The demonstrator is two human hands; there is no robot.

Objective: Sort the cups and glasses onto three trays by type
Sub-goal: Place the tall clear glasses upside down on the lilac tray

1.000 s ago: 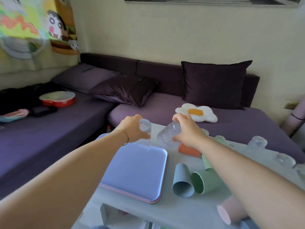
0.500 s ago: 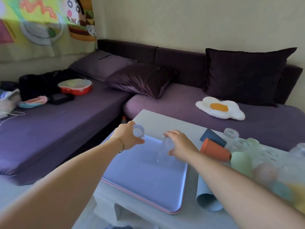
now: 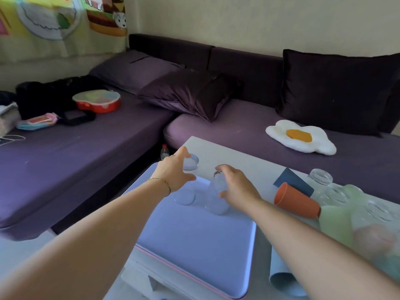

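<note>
Lilac tray [image 3: 194, 245] lies under both hands: left hand [image 3: 174, 173] fingers curl round left glass [image 3: 188, 191], right hand [image 3: 237, 188] fingers round right glass [image 3: 215, 200]

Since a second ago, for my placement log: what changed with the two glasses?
The left hand and right hand lowered the left glass and right glass onto the lavender tray, far end, side by side, the right one tipped upright. Both still hold them. The orange cup stayed lying.

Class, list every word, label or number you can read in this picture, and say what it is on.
None can be read.
Wall hanging: cartoon pictures only, no legible words.
Bottle by the sofa: any label too small.
Packet on the sofa: any print too blurred.
</note>
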